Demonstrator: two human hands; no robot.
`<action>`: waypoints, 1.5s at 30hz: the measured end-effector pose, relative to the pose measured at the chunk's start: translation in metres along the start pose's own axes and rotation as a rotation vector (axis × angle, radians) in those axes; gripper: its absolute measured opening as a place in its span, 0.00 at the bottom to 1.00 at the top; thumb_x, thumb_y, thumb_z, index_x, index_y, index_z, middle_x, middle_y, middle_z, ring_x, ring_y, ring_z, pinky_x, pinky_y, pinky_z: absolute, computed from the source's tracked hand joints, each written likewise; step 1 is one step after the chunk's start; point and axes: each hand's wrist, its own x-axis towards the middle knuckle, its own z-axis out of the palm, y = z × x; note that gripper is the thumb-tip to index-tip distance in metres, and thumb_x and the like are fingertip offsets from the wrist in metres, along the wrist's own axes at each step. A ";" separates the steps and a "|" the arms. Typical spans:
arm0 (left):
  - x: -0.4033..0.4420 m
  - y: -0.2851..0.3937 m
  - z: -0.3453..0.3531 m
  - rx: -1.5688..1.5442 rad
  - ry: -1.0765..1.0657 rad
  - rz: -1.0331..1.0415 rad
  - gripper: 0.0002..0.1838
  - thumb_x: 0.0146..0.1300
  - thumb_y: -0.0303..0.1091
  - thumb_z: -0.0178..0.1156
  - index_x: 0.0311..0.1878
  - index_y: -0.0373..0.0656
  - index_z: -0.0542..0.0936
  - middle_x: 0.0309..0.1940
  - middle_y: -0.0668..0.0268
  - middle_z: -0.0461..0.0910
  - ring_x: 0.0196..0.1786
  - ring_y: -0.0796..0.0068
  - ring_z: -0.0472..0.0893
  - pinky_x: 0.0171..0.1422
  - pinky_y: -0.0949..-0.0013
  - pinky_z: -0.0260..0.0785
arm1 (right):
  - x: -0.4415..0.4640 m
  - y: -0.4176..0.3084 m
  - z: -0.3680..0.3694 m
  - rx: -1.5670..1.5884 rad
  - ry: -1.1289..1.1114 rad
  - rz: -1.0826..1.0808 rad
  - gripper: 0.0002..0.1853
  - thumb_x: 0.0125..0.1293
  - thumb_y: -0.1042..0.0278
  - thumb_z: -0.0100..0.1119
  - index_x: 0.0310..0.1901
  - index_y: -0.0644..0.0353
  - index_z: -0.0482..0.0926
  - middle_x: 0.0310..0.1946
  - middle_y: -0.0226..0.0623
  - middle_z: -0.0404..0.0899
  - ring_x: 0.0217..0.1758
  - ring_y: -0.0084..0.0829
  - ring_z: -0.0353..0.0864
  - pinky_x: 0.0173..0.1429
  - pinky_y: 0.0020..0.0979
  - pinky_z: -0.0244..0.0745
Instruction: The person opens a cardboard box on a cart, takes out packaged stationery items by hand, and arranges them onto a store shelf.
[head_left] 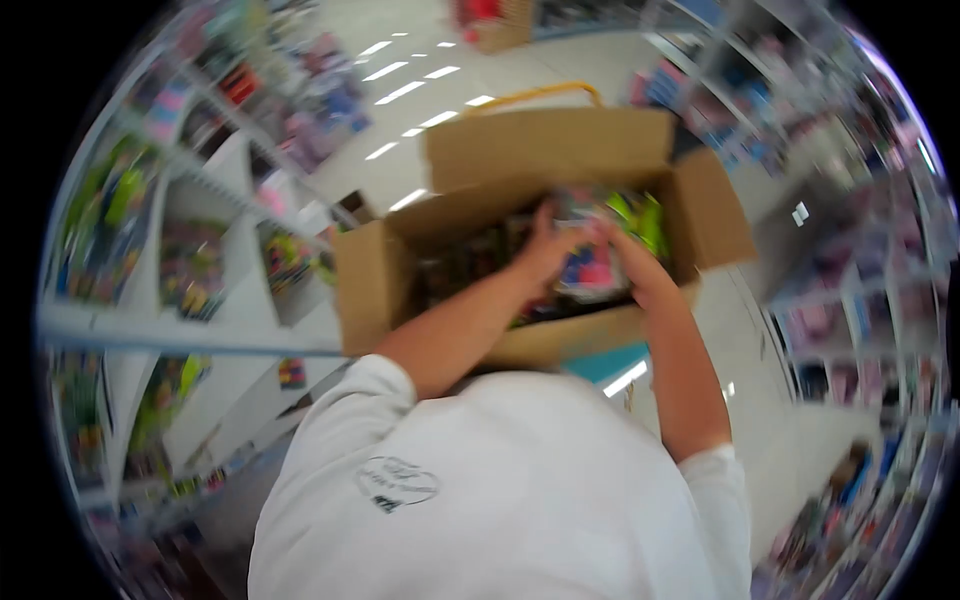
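An open cardboard box [550,150] stands in front of me with its flaps folded outward. Inside its right half, my left hand [545,250] and my right hand [622,252] come together around a clear plastic package [592,277] with pink and blue contents. Both hands look closed on its sides, though motion smears the fingers. Bright green-yellow packets [645,220] lie in the box just right of my right hand. Darker packaged goods [470,262], too blurred to name, fill the left part of the box.
White shelves [190,330] with compartments of colourful packaged goods stand close on my left. More stocked shelves [860,310] curve along the right. A yellow handle bar [540,93] rises behind the box. Shiny pale floor [400,110] shows beyond.
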 end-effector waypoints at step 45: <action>0.022 0.013 -0.038 0.106 -0.109 -0.102 0.59 0.60 0.52 0.68 0.81 0.47 0.38 0.65 0.56 0.73 0.67 0.63 0.74 0.68 0.57 0.69 | 0.040 -0.020 0.027 -0.313 0.136 0.070 0.54 0.59 0.23 0.58 0.72 0.66 0.67 0.69 0.51 0.70 0.71 0.43 0.69 0.73 0.37 0.62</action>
